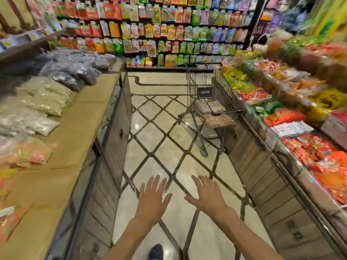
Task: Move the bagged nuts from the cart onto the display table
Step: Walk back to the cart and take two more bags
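A metal shopping cart [195, 87] stands ahead in the aisle, against the right-hand counter. Clear bags of pale brown nuts [218, 118] lie in its basket. On the left runs the display table [78, 139], its top covered in brown cardboard, with clear bags of pale seeds [43, 98] and dark ones [75, 72] piled along its far side. My left hand [153, 198] and my right hand [205, 197] are stretched forward over the floor, palms down, fingers straight and spread, holding nothing. Both are well short of the cart.
The right-hand counter [261, 166] is heaped with red, orange and green snack packs. A wall rack of hanging packets [169, 30] closes the aisle's far end. Tiled floor [159, 128] with dark diagonal lines lies between the counters. My shoe [155, 251] shows at the bottom.
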A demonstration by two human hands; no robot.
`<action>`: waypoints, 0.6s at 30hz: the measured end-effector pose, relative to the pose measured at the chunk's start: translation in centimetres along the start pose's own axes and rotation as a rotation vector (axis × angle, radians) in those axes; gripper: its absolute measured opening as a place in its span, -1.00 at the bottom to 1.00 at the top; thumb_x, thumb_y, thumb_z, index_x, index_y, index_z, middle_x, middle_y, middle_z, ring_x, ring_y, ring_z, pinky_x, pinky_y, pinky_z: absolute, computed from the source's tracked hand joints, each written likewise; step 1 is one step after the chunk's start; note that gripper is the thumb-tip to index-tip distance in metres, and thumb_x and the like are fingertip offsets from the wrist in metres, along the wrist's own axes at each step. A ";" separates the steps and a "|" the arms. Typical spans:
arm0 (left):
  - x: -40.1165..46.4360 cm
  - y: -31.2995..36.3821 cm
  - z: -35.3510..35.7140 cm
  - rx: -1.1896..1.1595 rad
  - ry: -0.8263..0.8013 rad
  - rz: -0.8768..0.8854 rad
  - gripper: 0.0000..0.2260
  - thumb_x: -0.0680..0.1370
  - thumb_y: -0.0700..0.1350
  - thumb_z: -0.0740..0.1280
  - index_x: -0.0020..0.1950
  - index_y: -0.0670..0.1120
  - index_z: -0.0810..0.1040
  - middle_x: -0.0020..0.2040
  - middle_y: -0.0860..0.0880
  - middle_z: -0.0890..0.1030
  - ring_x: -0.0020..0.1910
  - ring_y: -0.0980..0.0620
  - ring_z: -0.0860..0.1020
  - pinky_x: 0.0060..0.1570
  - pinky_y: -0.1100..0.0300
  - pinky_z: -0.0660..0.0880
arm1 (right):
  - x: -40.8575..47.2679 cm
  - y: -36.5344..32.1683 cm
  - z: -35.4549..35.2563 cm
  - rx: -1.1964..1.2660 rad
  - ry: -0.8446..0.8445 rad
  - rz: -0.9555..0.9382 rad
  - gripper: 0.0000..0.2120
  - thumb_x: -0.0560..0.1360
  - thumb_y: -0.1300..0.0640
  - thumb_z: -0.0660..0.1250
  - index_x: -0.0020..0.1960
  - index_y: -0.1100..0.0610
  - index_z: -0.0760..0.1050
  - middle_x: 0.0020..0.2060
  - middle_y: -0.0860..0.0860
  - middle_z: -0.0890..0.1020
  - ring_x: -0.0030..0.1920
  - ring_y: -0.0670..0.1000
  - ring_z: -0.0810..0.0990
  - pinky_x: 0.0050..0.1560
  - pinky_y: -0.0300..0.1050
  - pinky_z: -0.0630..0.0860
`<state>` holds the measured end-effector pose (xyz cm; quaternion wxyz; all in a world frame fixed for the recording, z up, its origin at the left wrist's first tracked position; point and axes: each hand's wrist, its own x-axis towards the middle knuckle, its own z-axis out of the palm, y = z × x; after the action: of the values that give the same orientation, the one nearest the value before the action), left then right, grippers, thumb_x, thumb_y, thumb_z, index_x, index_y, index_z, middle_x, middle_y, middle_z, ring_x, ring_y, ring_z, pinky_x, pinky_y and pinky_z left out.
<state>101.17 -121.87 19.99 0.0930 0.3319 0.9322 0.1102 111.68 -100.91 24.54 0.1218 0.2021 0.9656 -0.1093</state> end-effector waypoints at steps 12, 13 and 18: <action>29.3 -0.6 -7.1 -0.050 -0.049 0.168 -0.22 0.54 0.41 -0.35 0.71 0.15 0.03 0.72 0.04 0.01 0.70 -0.02 -0.07 0.66 -0.12 -0.04 | 24.3 4.3 -9.3 0.048 0.053 0.171 -0.11 0.55 -0.47 0.20 0.71 -0.07 0.04 0.66 0.04 0.24 0.66 0.13 0.19 0.63 0.20 0.19; 31.8 -0.6 -7.3 -0.055 -0.053 0.173 -0.21 0.54 0.42 -0.37 0.71 0.15 0.03 0.72 0.04 0.01 0.70 -0.02 -0.07 0.66 -0.12 -0.06 | 26.5 4.8 -9.8 0.056 0.050 0.174 -0.11 0.54 -0.47 0.21 0.71 -0.07 0.05 0.65 0.04 0.24 0.66 0.12 0.19 0.63 0.20 0.19; 45.2 -0.6 -7.4 -0.002 -0.037 0.174 0.00 0.37 0.45 -0.60 0.70 0.13 0.00 0.72 0.01 -0.02 0.70 -0.03 -0.08 0.63 -0.09 -0.13 | 38.4 8.4 -12.5 0.084 0.068 0.165 -0.13 0.56 -0.47 0.20 0.71 -0.07 0.07 0.65 0.03 0.25 0.66 0.12 0.20 0.65 0.17 0.15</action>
<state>64.53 -94.50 22.42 0.1004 0.4135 0.8980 0.1125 78.68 -76.20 24.29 0.0890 0.2895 0.9438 -0.1322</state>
